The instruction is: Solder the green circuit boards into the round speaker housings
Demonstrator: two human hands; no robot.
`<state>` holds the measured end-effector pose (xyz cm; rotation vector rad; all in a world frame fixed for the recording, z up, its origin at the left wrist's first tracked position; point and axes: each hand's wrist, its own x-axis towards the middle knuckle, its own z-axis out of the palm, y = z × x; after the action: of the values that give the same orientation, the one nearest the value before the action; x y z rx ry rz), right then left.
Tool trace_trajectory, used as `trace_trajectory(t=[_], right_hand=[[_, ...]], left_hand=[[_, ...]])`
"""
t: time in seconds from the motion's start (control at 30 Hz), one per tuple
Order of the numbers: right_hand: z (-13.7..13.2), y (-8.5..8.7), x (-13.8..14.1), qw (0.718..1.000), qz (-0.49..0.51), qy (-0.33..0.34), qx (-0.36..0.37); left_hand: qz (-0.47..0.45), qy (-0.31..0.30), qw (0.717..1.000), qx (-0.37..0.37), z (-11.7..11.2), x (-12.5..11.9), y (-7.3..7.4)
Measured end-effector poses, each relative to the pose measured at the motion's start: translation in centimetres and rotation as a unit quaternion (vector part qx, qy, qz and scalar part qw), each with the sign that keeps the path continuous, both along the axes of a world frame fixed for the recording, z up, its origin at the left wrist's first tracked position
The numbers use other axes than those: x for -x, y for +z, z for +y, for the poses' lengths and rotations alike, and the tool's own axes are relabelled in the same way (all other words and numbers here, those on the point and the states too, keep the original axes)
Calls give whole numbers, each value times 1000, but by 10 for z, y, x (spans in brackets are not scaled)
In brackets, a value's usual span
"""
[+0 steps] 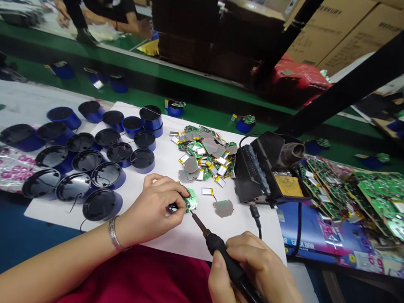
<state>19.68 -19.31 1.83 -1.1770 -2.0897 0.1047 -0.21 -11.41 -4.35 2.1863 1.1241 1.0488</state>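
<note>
My left hand [155, 209] is closed in a pinch on a small round green circuit board [191, 200] resting on the white sheet [179, 237]. My right hand [257, 283] is wrapped round a black soldering iron [229, 263]. The iron's tip touches the lower right edge of the board. A small battery cell [207, 191] and a grey round pad [223, 208] lie just to the right of the board.
Several blue cups with black lids [90, 160] crowd the left. A heap of boards and cells [205, 156] lies beyond my hands. A black soldering stand [267, 172] and green board panels [362, 195] sit right. Another person [102, 3] works across the green conveyor [132, 64].
</note>
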Motion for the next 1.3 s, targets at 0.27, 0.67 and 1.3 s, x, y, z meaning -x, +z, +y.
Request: trace_trajectory(t=[0.27, 0.67, 1.3], right_hand=[[4, 1, 10, 999, -15, -17, -23], [9, 5, 19, 998, -44, -24, -36], [1, 25, 11, 996, -55, -72, -21]], left_hand=[[15, 3, 1000, 3, 1, -2, 0], [18, -3, 1000, 7, 1, -1, 0], [14, -2, 1000, 3, 2, -1, -2]])
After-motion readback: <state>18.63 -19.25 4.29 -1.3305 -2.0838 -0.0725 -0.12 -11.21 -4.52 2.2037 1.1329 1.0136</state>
